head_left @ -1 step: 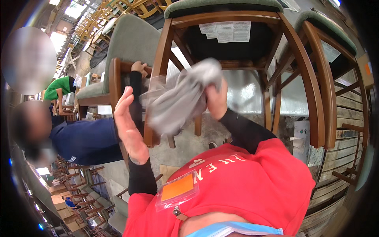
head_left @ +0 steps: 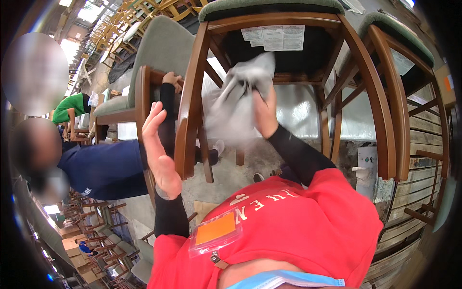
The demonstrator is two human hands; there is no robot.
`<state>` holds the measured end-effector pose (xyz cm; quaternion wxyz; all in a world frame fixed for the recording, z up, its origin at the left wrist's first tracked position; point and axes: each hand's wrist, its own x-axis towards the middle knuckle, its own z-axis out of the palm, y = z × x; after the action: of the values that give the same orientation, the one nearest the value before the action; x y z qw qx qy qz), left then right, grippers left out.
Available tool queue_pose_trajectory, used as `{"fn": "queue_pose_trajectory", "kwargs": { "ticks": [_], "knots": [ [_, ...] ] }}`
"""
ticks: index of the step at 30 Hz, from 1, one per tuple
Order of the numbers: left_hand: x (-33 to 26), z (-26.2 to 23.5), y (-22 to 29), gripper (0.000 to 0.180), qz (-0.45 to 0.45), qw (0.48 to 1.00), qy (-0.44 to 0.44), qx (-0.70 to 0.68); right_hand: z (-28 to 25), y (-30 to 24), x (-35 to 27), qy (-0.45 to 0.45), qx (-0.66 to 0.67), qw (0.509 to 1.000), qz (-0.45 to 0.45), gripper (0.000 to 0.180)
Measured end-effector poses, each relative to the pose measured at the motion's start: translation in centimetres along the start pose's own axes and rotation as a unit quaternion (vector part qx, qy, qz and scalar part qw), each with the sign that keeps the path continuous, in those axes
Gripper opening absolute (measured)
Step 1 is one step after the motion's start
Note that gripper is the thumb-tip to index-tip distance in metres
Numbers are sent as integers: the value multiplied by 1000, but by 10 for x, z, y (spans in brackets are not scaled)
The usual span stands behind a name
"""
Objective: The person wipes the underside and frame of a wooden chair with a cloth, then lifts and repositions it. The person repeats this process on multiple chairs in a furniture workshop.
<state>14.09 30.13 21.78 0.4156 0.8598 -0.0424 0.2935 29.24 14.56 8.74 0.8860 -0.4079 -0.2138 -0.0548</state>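
Note:
My right hand (head_left: 265, 114) is closed on a grey cloth (head_left: 233, 96), which hangs blurred beneath a tipped wooden chair (head_left: 274, 22). This chair shows its dark underside with white paper labels (head_left: 273, 37), and its brown legs point toward me. My left hand (head_left: 162, 154) is raised with its fingers stretched out, holding nothing. It is beside the chair's left leg (head_left: 191, 115); whether it touches the wood I cannot tell.
On the left a person in a navy shirt (head_left: 108, 168) rests a hand (head_left: 172, 81) on a grey upholstered chair (head_left: 161, 62). Another tipped chair (head_left: 385, 91) stands at right, above wooden slats (head_left: 418, 192). Farther back, a person in green (head_left: 70, 108) bends over.
The cloth in my right hand has swung slightly to the right, away from the chair's left leg. My left hand stays nearly in place.

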Motion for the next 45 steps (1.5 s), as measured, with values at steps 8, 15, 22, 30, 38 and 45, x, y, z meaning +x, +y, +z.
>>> {"fn": "queue_pose_trajectory", "kwargs": {
  "ticks": [8,15,22,30,38,45],
  "knots": [
    [-3,3,1,103,-56,997,-44,42,11,185,26,-116,-406,905,-54,74],
    [5,7,0,97,-86,992,-87,31,-67,260,-38,-258,-652,690,180,53],
    [1,10,-4,90,-101,992,-69,44,0,226,1,-64,-373,925,40,63],
    [-7,19,-4,90,-134,989,-31,51,-8,237,-10,16,-408,913,19,72],
    [-8,10,-15,86,-121,989,-47,76,-25,272,-42,-33,-310,948,59,27],
    [-3,2,-16,80,-85,986,-113,94,17,218,25,41,-394,907,-142,58]
  ]
}}
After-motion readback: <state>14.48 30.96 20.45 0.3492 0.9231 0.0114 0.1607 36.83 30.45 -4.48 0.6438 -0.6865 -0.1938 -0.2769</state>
